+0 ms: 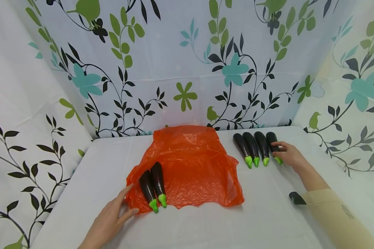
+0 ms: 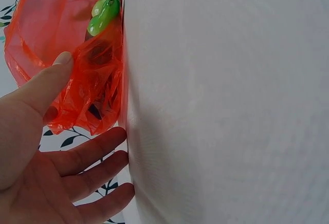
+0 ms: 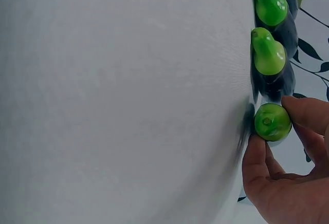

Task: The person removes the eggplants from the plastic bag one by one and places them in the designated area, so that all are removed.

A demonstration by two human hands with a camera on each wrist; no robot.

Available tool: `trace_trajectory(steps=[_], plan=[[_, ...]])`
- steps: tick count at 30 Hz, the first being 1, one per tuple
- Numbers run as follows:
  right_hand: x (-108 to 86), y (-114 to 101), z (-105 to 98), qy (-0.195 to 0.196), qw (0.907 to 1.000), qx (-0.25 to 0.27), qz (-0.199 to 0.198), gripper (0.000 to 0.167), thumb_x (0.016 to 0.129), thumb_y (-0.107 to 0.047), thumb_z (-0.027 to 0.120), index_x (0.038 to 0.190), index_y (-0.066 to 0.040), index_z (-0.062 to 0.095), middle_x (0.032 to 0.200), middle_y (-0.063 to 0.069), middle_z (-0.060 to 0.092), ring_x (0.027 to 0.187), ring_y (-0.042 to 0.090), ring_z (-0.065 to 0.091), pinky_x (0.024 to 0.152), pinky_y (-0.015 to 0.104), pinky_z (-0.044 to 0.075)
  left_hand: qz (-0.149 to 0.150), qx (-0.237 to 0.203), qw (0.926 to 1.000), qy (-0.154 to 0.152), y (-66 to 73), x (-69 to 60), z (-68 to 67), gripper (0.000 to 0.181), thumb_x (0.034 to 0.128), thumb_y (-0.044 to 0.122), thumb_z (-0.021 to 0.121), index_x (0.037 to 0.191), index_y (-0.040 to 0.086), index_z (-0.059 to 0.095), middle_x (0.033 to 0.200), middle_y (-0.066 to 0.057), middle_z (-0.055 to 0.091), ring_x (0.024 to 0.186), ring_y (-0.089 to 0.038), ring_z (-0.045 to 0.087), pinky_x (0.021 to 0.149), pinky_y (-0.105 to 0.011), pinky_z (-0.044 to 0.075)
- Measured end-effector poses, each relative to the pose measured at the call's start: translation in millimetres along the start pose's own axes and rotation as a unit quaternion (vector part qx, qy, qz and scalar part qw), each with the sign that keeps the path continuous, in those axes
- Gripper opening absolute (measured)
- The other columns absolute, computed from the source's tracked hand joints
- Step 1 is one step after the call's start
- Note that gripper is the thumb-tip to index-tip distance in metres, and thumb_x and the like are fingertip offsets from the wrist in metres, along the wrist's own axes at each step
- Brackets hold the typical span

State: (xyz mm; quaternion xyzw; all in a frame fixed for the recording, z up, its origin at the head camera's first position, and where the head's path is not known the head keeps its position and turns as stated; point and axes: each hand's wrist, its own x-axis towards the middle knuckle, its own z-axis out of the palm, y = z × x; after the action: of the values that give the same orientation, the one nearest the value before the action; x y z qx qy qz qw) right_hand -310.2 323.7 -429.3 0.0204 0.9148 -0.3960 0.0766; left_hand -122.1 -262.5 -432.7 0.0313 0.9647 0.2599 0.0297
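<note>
My right hand pinches the rightmost eggplant of a row at the back right; in the right wrist view, thumb and fingers hold it around its green stem end. Beside it lie several other dark eggplants with green stems. A red plastic bag is spread flat at the middle, and two eggplants lie on its left part. My left hand rests at the bag's left edge with fingers spread, holding nothing; the left wrist view shows its thumb near the red film.
A white cloth covers the table. Patterned curtains with leaves and flowers stand behind and at both sides. A small dark object lies by my right sleeve.
</note>
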Motion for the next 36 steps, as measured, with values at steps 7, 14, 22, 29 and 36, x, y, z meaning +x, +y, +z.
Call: trace_trajectory(steps=[7, 14, 22, 29, 36], plan=[[1.5, -0.7, 1.7, -0.001, 1.0, 0.003, 0.005, 0.055, 0.1, -0.018, 0.055, 0.147, -0.002, 0.034, 0.143, 0.039, 0.03, 0.119, 0.048, 0.038, 0.092, 0.055, 0.042, -0.002, 0.001, 1.0, -0.002, 0.1, 0.6, -0.2, 0.084, 0.0839, 0.045, 0.074, 0.149, 0.015, 0.03, 0.123, -0.013, 0.061, 0.109, -0.035, 0.058, 0.089, -0.061, 0.049], [6.1, -0.9, 2.9, -0.004, 0.9999, -0.002, 0.009, 0.055, 0.099, -0.018, 0.056, 0.147, -0.003, 0.034, 0.143, 0.04, 0.029, 0.123, 0.05, 0.036, 0.097, 0.059, 0.04, -0.011, 0.002, 0.9999, -0.006, 0.0, 1.3, -0.5, 0.085, 0.0839, 0.045, 0.074, 0.15, 0.015, 0.03, 0.126, -0.014, 0.06, 0.112, -0.037, 0.057, 0.091, -0.062, 0.048], [8.0, -0.1, 3.8, -0.004, 1.0, -0.004, 0.006, 0.055, 0.099, -0.016, 0.057, 0.146, -0.001, 0.033, 0.142, 0.039, 0.031, 0.12, 0.048, 0.039, 0.093, 0.055, 0.043, -0.011, -0.001, 0.9999, -0.005, -0.2, 1.6, -0.3, 0.085, 0.0828, 0.043, 0.076, 0.149, 0.015, 0.032, 0.122, -0.012, 0.061, 0.109, -0.034, 0.058, 0.089, -0.06, 0.05], [4.0, -3.8, 0.9, -0.003, 1.0, 0.003, 0.0, 0.057, 0.099, -0.016, 0.056, 0.147, 0.0, 0.031, 0.146, 0.04, 0.026, 0.127, 0.052, 0.036, 0.096, 0.058, 0.042, -0.012, -0.002, 0.9999, -0.005, 0.7, 1.5, -1.3, 0.084, 0.0826, 0.043, 0.076, 0.149, 0.016, 0.032, 0.119, -0.01, 0.062, 0.107, -0.032, 0.059, 0.088, -0.059, 0.051], [2.2, -7.9, -4.0, 0.032, 0.9994, 0.005, -0.006, 0.06, 0.099, -0.019, 0.055, 0.149, 0.001, 0.028, 0.147, 0.039, 0.026, 0.131, 0.055, 0.031, 0.101, 0.065, 0.036, -0.015, -0.002, 0.9999, -0.005, 1.6, 1.8, -1.8, 0.085, 0.0822, 0.043, 0.076, 0.149, 0.016, 0.032, 0.119, -0.011, 0.062, 0.107, -0.032, 0.058, 0.088, -0.059, 0.051]])
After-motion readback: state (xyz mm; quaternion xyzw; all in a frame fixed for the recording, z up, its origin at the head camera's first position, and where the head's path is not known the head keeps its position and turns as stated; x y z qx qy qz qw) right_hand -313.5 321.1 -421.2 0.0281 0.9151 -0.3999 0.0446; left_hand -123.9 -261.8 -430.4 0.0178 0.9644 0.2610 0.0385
